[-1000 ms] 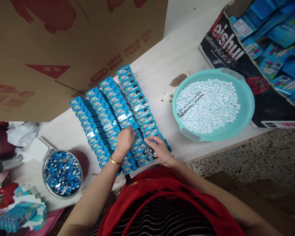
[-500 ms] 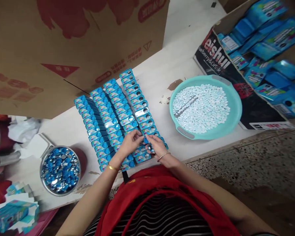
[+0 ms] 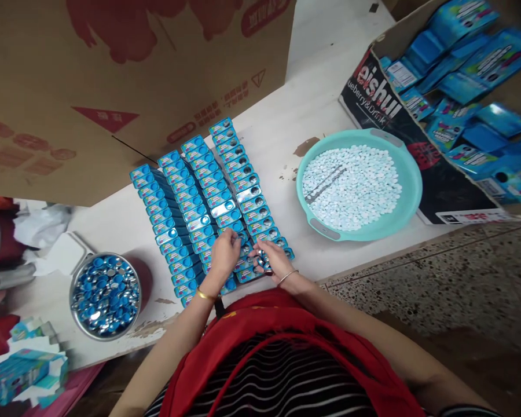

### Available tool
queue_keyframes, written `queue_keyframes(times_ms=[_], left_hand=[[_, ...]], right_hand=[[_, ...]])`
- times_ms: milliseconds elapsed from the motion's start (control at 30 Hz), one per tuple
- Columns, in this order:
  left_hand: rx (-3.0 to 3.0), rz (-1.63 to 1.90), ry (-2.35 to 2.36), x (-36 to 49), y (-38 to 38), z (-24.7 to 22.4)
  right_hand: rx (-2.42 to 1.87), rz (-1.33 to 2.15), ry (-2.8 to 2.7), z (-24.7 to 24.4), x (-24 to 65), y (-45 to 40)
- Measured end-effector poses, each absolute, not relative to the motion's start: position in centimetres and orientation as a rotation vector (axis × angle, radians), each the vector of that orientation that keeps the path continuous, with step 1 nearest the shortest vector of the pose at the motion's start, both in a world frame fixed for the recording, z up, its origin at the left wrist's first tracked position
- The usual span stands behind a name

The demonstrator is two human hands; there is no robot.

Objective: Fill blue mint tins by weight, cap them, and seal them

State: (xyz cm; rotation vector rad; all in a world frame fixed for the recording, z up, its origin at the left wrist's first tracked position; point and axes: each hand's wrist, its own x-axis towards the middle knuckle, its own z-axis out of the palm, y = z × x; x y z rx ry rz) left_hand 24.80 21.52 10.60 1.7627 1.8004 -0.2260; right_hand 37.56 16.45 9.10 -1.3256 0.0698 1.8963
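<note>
Rows of small blue tins (image 3: 196,222) stand on the white table, some with round blue caps in their tops and others with open dark holes. My left hand (image 3: 226,252) is over the third row, its fingers bent together at a tin's top; what they pinch, if anything, is hidden. Beside it, my right hand (image 3: 274,259) is curled above the right-hand row and holds several silver and blue caps (image 3: 263,260) in its fingers.
A metal pot (image 3: 106,296) of caps stands at the left. On the right, a turquoise basin (image 3: 410,191) holds pale tablets, beside a carton (image 3: 382,110) of blue packs. A large cardboard box (image 3: 125,75) stands behind the tins.
My left hand has moved left, away from my right hand, and now sits over the third row. My right hand stays near the right-hand row with the caps. The view has shifted slightly.
</note>
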Motion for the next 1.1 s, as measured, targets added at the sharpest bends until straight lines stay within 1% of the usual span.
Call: queue_keyframes(times_ms=[67,133,333,467,600,667,833,1100], left_hand=[[1.819,-0.417,1.816,24.8,22.8,10.1],[1.831,-0.536,1.808,25.0,23.8,9.7],[1.838,-0.631,1.795,24.4,25.2,9.2],[1.857,-0.533,1.764,24.5,24.2,10.3],[1.722,-0.108,1.494,25.6,20.7,11.8],[1.622,0.034,1.376,26.0,19.0,12.2],[1.594,-0.017,1.447,25.8,17.2,11.8],[1.667,-0.057,1.73,26.1,17.9,11.5]], right_hand=[[-1.266,1.933,0.099,9.1,38.4,16.4],[-1.225,1.962,0.1,9.1,39.0,16.3],[-1.195,1.987,0.105,9.2,39.3,15.9],[-1.268,1.935,0.083,9.4,38.9,15.6],[-1.312,1.882,0.032,9.4,38.6,14.9],[-1.302,1.89,0.018,9.4,38.4,14.5],[-1.286,1.934,-0.02,9.3,38.2,13.6],[-1.207,1.967,-0.046,8.9,38.9,13.7]])
